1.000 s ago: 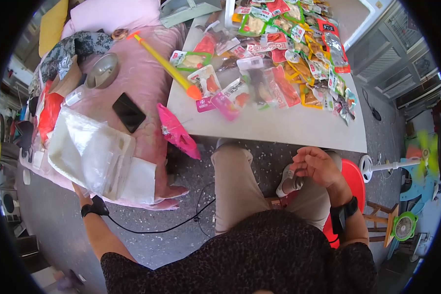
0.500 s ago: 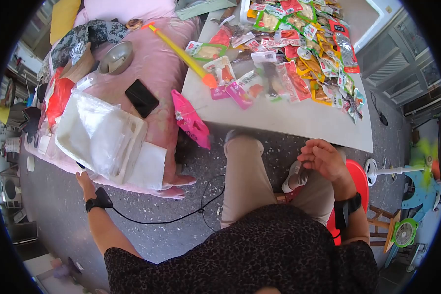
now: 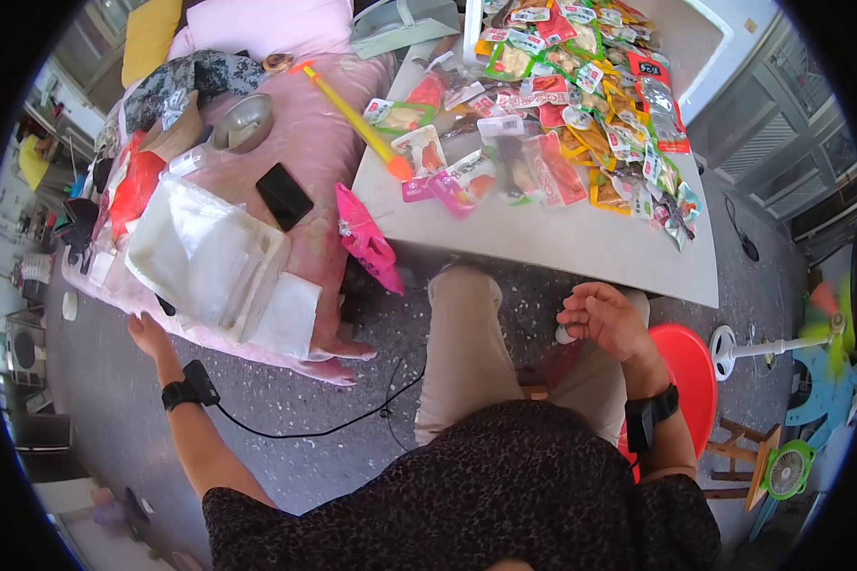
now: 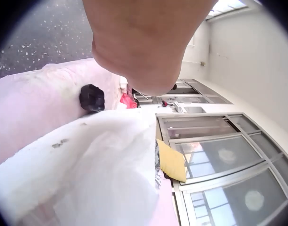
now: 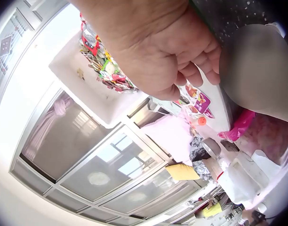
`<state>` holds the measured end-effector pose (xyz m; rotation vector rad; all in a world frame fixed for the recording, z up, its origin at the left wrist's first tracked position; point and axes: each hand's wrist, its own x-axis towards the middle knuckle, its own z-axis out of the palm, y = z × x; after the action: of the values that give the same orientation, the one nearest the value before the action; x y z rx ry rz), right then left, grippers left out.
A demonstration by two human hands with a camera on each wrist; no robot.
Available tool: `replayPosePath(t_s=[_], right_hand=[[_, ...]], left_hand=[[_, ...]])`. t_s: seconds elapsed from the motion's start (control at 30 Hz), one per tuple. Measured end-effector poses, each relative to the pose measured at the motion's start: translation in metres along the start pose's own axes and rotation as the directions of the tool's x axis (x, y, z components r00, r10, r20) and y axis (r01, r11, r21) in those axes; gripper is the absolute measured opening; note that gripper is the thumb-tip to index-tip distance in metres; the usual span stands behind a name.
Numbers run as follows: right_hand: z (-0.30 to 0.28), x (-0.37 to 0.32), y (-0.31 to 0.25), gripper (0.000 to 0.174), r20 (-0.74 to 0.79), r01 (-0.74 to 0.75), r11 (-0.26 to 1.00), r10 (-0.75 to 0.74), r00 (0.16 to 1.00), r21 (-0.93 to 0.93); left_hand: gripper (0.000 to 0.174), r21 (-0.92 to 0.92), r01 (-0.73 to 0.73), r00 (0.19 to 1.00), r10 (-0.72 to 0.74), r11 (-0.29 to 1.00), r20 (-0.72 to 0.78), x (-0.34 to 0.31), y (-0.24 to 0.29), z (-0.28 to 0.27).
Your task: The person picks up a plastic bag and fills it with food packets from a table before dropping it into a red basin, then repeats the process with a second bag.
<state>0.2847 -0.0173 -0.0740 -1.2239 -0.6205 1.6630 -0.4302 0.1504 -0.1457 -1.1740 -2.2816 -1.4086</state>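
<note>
Left hand (image 3: 146, 335) beside tray (image 3: 274, 249) | right hand (image 3: 602, 319) well apart from it | both loose, empty | tray's likely light, brittle: grip rim

White tray (image 3: 269, 278) is lying slantwise just ahead and right of left fingers (image 3: 140, 324); crumpled clear plastic (image 3: 200, 235) is covering much of it. Small black object (image 4: 92, 98) is sitting by its edge, nearer those fingers. Colourful sealed packets (image 3: 581, 114) are lying heaped, well beyond right fingers (image 3: 581, 305).

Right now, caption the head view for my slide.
Right hand near a table heaped with packets, left hand beside a pink-covered bed.
</note>
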Motion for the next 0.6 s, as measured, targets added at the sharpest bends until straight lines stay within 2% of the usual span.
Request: replayPosePath(t_s=[0.07, 0.17, 0.2, 0.23, 0.33, 0.43, 0.53, 0.6], right_hand=[[-0.002, 0.0, -0.001, 0.02, 0.017, 0.009, 1.0, -0.009, 1.0, 0.01], [-0.007, -0.002, -0.004, 0.02, 0.032, 0.019, 1.0, -0.019, 0.999, 0.019], [-0.009, -0.001, -0.005, 0.02, 0.026, 0.023, 1.0, -0.023, 0.999, 0.02], [-0.01, -0.002, -0.004, 0.02, 0.016, 0.028, 0.999, -0.029, 0.999, 0.024], [-0.018, -0.005, 0.001, 0.02, 0.015, 0.036, 0.998, -0.037, 0.999, 0.057], [-0.028, -0.006, 0.003, 0.021, -0.015, 0.028, 0.998, -0.027, 1.0, 0.064], [-0.031, -0.005, 0.003, 0.022, -0.023, 0.018, 0.998, -0.017, 1.0, 0.063], [-0.031, -0.003, 0.004, 0.021, -0.021, 0.02, 0.997, -0.019, 1.0, 0.069]], left_hand=[[0.04, 0.259, -0.324, 0.946, 0.318, 0.91, 0.065, -0.005, 0.042, -0.004], [0.041, 0.111, -0.475, 0.844, 0.416, 0.873, 0.34, -0.029, 0.103, 0.009], [0.041, 0.088, -0.528, 0.795, 0.455, 0.845, 0.401, -0.035, 0.105, 0.022], [0.044, 0.146, -0.601, 0.753, 0.495, 0.786, 0.433, -0.032, 0.087, 0.043], [0.052, 0.297, -0.358, 0.819, 0.146, 0.885, 0.555, -0.031, 0.074, 0.083], [0.045, 0.298, -0.306, 0.784, 0.062, 0.904, 0.618, -0.03, 0.092, 0.091], [0.03, 0.28, -0.463, 0.651, 0.108, 0.841, 0.752, -0.015, 0.085, 0.096], [0.024, 0.336, -0.458, 0.706, 0.107, 0.823, 0.7, -0.011, 0.082, 0.096]])
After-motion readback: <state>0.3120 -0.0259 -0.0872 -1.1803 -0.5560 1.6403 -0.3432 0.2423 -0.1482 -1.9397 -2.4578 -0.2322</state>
